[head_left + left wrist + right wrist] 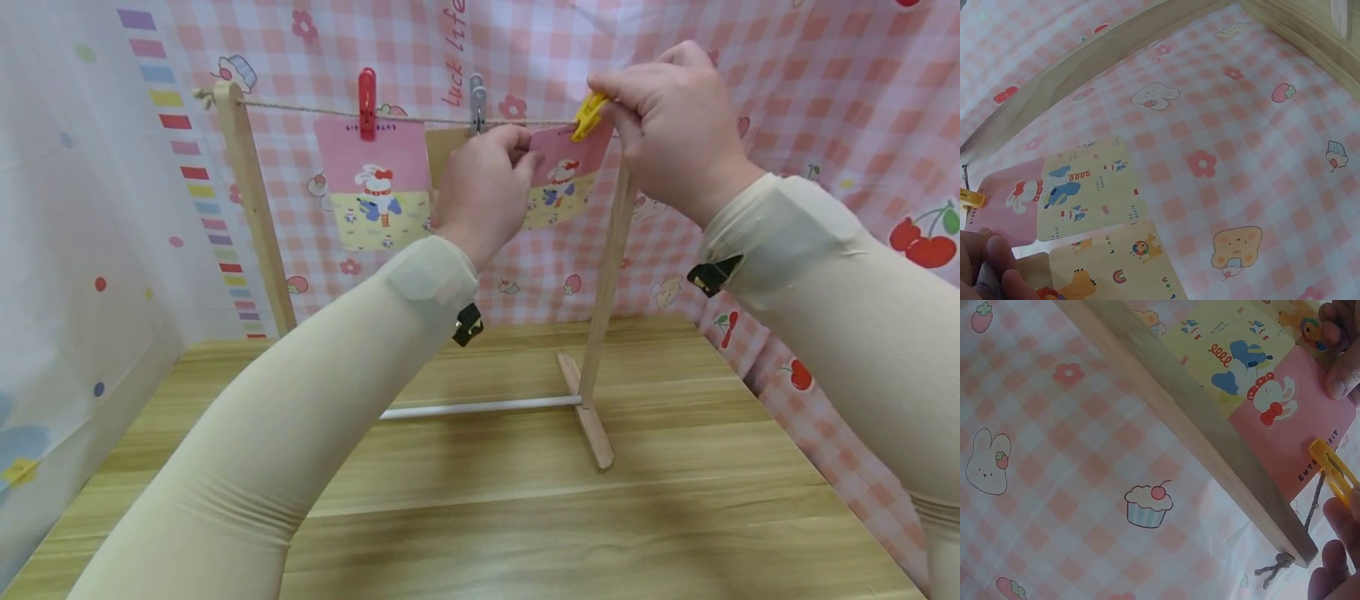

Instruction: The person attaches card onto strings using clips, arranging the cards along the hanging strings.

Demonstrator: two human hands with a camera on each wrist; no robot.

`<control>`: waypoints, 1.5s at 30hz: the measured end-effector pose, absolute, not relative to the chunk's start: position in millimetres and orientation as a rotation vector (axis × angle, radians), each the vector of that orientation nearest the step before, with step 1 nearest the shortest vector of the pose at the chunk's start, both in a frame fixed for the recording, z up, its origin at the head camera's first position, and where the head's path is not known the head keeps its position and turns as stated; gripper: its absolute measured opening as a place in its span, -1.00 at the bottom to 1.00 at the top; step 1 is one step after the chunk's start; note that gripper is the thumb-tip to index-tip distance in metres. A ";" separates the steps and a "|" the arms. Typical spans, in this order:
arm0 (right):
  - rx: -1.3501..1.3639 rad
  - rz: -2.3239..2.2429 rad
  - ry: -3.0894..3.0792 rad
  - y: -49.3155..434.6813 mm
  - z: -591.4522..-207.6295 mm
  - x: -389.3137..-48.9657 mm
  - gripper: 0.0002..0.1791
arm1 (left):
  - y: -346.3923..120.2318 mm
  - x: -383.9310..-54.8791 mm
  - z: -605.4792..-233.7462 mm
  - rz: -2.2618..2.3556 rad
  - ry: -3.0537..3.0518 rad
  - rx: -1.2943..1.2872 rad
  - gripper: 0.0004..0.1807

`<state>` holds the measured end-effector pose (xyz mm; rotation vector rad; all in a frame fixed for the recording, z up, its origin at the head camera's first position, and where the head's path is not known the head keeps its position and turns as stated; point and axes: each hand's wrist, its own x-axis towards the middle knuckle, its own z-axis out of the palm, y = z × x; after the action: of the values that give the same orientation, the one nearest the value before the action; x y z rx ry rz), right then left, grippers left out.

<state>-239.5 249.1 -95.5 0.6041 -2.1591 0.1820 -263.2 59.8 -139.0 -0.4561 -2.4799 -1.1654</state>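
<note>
My left hand (487,183) pinches the upper left edge of a pink-and-yellow rabbit card (562,196) at the rope's right end. With my right hand (678,125) I grip a yellow clothespin (591,115) by its handles. Its nose sits over the card's top edge and the rope (1314,503). A matching rabbit card (375,187) hangs on the left under a red clothespin (367,104). Between them, a grey clothespin (477,96) stands over a tan card (444,154), partly hidden behind my left hand. The left wrist view shows a bear-like picture on this middle card (1116,265).
Two wooden posts carry the rope, the left post (255,208) and the right post (606,292). A white rod (487,407) runs low to the right post's wooden foot (596,437). All stands on a wood-grain table (480,533) before a pink checked cloth (420,292).
</note>
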 end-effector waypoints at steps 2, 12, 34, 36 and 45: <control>0.608 0.173 -2.150 249.3 -96.3 -239.4 -0.67 | 59.6 -263.3 -139.3 -1.166 -2.477 -0.457 -0.69; 0.607 0.209 -2.123 249.2 -101.3 -238.7 -0.67 | 58.5 -262.3 -141.1 -1.168 -2.486 -0.462 -0.69; 0.604 0.193 -2.142 247.9 -107.2 -238.9 -0.59 | 57.4 -262.4 -143.4 -1.146 -2.469 -0.466 -0.70; 0.605 0.191 -2.144 247.6 -107.4 -239.0 -0.58 | 57.5 -262.4 -143.5 -1.145 -2.470 -0.465 -0.70; 0.619 0.198 -2.131 248.8 -108.6 -239.5 -0.57 | 57.8 -261.7 -143.7 -1.147 -2.469 -0.471 -0.70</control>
<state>-239.5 248.8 -108.6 0.6190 -2.1311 0.1981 -261.7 57.8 -143.7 -0.4707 -2.4689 -1.1475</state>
